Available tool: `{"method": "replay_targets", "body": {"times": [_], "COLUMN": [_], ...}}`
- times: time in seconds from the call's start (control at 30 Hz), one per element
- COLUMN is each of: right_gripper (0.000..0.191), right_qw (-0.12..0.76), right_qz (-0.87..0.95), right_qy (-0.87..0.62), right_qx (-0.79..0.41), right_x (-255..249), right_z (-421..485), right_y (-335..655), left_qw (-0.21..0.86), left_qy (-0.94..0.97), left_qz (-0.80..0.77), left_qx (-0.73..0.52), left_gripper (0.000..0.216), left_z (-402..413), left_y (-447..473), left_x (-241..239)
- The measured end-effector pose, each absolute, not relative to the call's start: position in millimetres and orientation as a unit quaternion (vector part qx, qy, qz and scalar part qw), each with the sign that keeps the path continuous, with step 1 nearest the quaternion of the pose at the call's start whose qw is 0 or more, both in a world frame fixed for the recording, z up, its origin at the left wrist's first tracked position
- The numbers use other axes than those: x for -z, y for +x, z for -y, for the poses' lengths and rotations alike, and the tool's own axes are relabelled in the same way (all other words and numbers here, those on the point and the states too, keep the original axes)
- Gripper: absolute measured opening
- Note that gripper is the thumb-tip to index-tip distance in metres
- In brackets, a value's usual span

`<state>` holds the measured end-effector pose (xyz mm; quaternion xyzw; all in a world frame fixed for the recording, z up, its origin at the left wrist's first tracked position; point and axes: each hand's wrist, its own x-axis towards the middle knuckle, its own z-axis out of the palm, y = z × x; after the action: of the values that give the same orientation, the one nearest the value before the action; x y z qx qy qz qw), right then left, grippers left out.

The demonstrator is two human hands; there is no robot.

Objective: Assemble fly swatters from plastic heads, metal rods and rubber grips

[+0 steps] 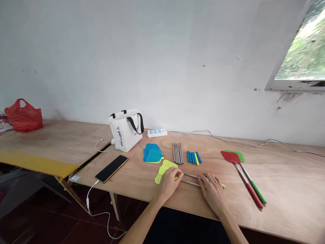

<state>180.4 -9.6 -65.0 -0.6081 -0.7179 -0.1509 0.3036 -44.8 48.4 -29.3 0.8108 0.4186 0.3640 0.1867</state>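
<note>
Right hand, left hand, 2 rods between, running left-right

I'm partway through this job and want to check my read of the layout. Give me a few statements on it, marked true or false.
1. The right hand lies over part of two thin rods. True.
2. All the short handles are blue. False: one is yellow-green.
3. The grouped metal rods lie between the blue mesh pieces and the short handles. True.
4. The phone stands inside the white bag. False: the phone lies flat on the tabletop, apart from the white bag.
5. The red swatter lies left of the blue mesh pieces. False: it lies to their right, beside the green swatter.
</note>
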Motion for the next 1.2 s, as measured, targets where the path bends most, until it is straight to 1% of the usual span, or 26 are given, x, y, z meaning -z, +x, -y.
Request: {"method": "replay_targets", "body": {"times": [0.07,0.17,0.3,0.4,0.6,1.2], "right_gripper": [0.033,0.037,0.038,0.036,0.035,0.036], "right_qw": [0.317,0.332,0.294,0.266,0.252,0.237], "right_qz": [0.727,0.739,0.758,0.768,0.766,0.753], "right_qy": [-0.593,-0.581,-0.582,-0.583,-0.591,-0.613], "right_qx": [0.137,0.079,0.002,0.011,0.037,0.034], "right_x": [61.2,56.3,54.3,54.7,55.7,52.6], "right_z": [11.3,15.7,20.5,21.4,21.1,21.7], "right_y": [178.9,175.5,171.3,169.9,169.2,163.1], "left_qw": [0.210,0.206,0.218,0.222,0.224,0.235], "left_qy": [0.839,0.869,0.867,0.864,0.862,0.860], "left_qz": [-0.403,-0.387,-0.390,-0.388,-0.386,-0.393], "left_qx": [-0.300,-0.230,-0.222,-0.229,-0.238,-0.225], "left_gripper": [0.030,0.030,0.028,0.030,0.029,0.029], "left_z": [-36.7,-28.6,-29.7,-31.0,-30.5,-29.6], "left_y": [-33.7,-25.2,-26.4,-27.8,-25.8,-25.0], "left_x": [29.0,31.4,32.6,32.7,35.9,28.9]}}
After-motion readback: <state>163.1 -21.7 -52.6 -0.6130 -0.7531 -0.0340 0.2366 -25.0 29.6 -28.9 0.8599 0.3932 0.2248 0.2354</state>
